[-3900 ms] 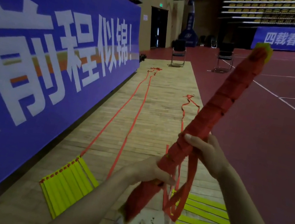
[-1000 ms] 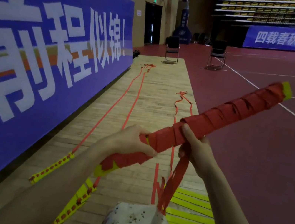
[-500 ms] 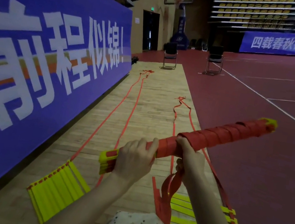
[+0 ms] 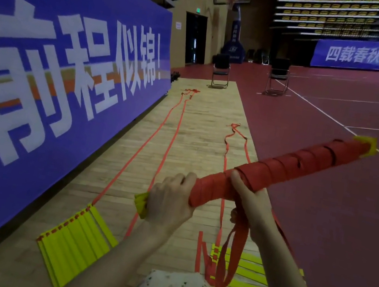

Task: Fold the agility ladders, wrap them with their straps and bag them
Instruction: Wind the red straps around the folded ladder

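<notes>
Left hand point(image 4: 170, 201) and right hand point(image 4: 250, 203) each clamp around a stiff, seemingly light strap-wrapped ladder bundle point(image 4: 279, 168) near its left end, its limp loose strap point(image 4: 232, 248) dangling.

Bundle: I hold the folded ladder point(image 4: 287, 169), wound in red strap, slanting up to my right.
Left hand point(image 4: 169, 202): curled round its near end.
Right hand point(image 4: 250, 198): grips the middle; a loose strap tail point(image 4: 231, 253) hangs below.
Floor point(image 4: 195, 144): two folded yellow ladders point(image 4: 75, 237) point(image 4: 247, 283), straps trailing ahead.
Left side: blue banner point(image 4: 57, 71).
</notes>
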The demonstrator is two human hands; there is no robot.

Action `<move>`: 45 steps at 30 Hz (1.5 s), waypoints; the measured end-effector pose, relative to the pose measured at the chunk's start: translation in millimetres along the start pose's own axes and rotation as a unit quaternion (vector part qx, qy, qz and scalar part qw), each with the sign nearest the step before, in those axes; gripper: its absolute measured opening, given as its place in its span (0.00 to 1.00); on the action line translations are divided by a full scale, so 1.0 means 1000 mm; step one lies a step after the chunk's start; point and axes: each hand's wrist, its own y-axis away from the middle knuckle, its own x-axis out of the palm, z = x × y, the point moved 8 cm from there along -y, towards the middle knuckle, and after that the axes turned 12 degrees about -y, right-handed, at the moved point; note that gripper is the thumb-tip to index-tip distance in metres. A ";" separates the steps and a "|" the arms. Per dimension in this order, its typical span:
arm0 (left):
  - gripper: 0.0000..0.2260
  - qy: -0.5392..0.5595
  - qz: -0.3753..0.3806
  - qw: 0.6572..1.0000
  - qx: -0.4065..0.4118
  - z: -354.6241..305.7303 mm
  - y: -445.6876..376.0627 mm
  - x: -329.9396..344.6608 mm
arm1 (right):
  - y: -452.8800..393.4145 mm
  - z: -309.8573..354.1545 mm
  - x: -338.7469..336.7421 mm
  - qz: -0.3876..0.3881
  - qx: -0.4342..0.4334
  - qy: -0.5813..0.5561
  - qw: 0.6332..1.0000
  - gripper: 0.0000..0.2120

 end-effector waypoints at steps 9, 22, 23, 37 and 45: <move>0.26 0.135 0.239 0.957 0.089 -0.005 -0.001 0.017 | 0.002 -0.027 -0.018 -0.003 -0.014 -0.189 0.982 0.15; 0.18 -0.026 -0.038 0.998 -0.041 -0.008 -0.006 0.005 | -0.001 -0.008 -0.001 -0.072 0.069 -0.107 0.989 0.18; 0.19 -0.028 -0.041 0.998 -0.039 -0.010 -0.003 0.007 | -0.001 -0.010 -0.002 -0.083 0.062 -0.126 0.987 0.17; 0.14 0.250 0.255 0.934 -0.011 0.011 -0.003 0.044 | 0.003 0.005 -0.022 0.020 -0.023 0.019 0.999 0.20; 0.25 -0.045 -0.077 0.995 0.046 -0.003 0.008 0.009 | 0.008 -0.018 -0.023 -0.136 0.032 -0.051 0.989 0.16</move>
